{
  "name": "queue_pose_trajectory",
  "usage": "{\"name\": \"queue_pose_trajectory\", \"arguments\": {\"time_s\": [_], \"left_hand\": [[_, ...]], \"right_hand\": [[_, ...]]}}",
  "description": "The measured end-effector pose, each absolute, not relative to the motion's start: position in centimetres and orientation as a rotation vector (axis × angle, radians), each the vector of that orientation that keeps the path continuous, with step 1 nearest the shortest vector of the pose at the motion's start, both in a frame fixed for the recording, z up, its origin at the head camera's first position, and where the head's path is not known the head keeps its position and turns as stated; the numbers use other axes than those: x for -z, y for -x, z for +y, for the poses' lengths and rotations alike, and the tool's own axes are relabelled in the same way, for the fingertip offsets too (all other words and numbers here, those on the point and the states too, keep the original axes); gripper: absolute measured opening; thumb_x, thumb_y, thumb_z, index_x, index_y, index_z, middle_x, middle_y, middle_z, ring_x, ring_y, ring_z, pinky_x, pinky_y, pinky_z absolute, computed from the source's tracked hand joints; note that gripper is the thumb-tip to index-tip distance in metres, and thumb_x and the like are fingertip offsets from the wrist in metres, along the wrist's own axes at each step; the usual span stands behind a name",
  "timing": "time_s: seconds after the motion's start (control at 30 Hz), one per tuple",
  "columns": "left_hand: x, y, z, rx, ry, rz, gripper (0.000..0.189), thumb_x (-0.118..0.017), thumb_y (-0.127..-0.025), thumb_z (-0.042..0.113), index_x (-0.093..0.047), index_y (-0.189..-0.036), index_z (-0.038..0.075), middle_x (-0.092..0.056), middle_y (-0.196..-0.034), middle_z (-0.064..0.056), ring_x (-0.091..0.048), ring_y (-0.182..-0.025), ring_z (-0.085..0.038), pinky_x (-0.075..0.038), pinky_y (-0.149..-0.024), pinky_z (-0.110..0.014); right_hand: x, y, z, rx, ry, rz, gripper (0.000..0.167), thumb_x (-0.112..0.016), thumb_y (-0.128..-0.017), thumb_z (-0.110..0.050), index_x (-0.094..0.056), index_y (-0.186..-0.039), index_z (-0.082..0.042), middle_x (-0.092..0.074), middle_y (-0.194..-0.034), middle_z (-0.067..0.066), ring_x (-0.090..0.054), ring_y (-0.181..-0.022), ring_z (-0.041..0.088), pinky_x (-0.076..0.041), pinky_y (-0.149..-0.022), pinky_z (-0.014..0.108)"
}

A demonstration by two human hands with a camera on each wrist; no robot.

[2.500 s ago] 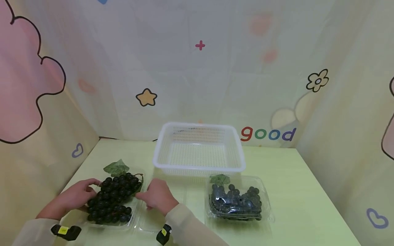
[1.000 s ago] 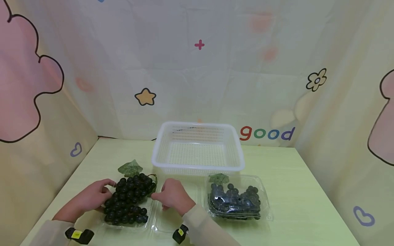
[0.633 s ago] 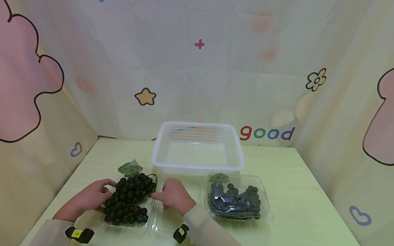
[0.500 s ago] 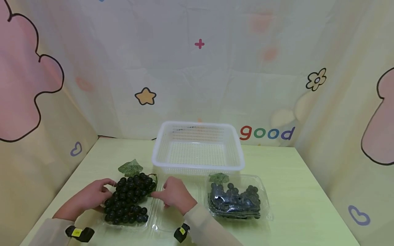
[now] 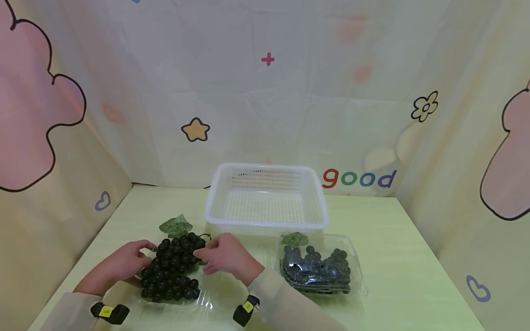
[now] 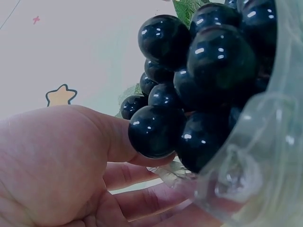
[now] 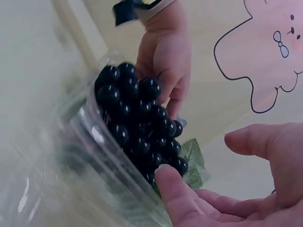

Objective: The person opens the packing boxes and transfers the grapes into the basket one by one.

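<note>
A bunch of black grapes (image 5: 174, 257) with a green leaf (image 5: 175, 226) lies in a hinged clear plastic box (image 5: 200, 294) at the table's left. My left hand (image 5: 126, 262) holds the box's left side: in the left wrist view the thumb lies against the grapes (image 6: 156, 130) and the fingers reach under the plastic edge (image 6: 236, 182). My right hand (image 5: 227, 255) is at the right side of the bunch, thumb and fingers apart in the right wrist view, one fingertip (image 7: 166, 172) overlapping the lowest grapes. The clear plastic beside it is blurred in that view.
A white perforated basket (image 5: 265, 225) stands at the back middle. A second clear box (image 5: 354, 257) of dark grapes, lid down, sits right of my right hand. A printed curtain (image 5: 290, 115) encloses the table (image 5: 393, 257).
Earlier, both hands slid the box and grapes rightward. Since half a second ago my right hand has shifted slightly up and left toward the bunch, its fingers spreading; the left hand stays put.
</note>
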State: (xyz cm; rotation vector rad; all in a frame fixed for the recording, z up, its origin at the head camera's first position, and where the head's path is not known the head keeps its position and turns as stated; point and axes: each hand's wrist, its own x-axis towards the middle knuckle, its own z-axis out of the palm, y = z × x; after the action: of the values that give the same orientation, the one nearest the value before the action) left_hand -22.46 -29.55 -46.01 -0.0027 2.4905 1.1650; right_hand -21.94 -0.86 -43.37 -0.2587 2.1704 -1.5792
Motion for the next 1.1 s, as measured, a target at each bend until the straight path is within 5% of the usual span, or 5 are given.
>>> {"name": "queue_pose_trajectory", "arguments": {"time_s": [0.1, 0.4, 0.8, 1.1], "left_hand": [[45.9, 22.4, -29.5, -1.164, 0.006, 2.492, 0.042, -0.051, -0.096, 0.004, -0.049, -0.136, -0.008, -0.068, -0.102, -0.019, -0.068, -0.078, -0.021, -0.064, -0.063, -0.046], [45.9, 22.3, -29.6, -1.161, -0.011, 2.505, 0.041, -0.050, -0.096, 0.004, -0.050, -0.135, -0.008, -0.067, -0.099, -0.016, -0.066, -0.075, -0.019, -0.064, -0.062, -0.046], [45.8, 22.3, -29.6, -1.176, -0.008, 2.493, 0.042, -0.050, -0.094, 0.001, -0.050, -0.136, -0.009, -0.070, -0.098, -0.017, -0.071, -0.078, -0.023, -0.064, -0.062, -0.046], [45.7, 22.3, -29.6, -1.186, -0.003, 2.472, 0.042, -0.051, -0.095, 0.001, -0.049, -0.137, -0.009, -0.071, -0.102, -0.019, -0.071, -0.080, -0.024, -0.064, -0.063, -0.047]], "right_hand": [[43.2, 21.9, -1.0, 1.689, 0.200, 1.954, 0.040, -0.073, -0.095, -0.023, -0.063, -0.118, 0.009, -0.071, -0.106, 0.025, -0.076, -0.092, 0.038, -0.064, -0.079, 0.040], [42.4, 21.7, -1.9, 1.778, -0.040, 1.633, 0.086, -0.075, -0.092, -0.022, -0.027, -0.154, 0.014, -0.051, -0.131, 0.047, -0.062, -0.120, 0.051, -0.057, -0.100, 0.045], [42.9, 21.7, -3.8, 1.859, -0.223, 1.409, 0.097, -0.076, -0.090, -0.020, -0.015, -0.150, 0.025, -0.023, -0.148, 0.054, -0.025, -0.144, 0.063, -0.032, -0.120, 0.059], [43.8, 21.7, -5.1, 1.886, -0.210, 1.393, 0.089, -0.072, -0.091, -0.021, -0.021, -0.157, 0.011, -0.024, -0.147, 0.055, -0.022, -0.146, 0.063, -0.022, -0.123, 0.064]]}}
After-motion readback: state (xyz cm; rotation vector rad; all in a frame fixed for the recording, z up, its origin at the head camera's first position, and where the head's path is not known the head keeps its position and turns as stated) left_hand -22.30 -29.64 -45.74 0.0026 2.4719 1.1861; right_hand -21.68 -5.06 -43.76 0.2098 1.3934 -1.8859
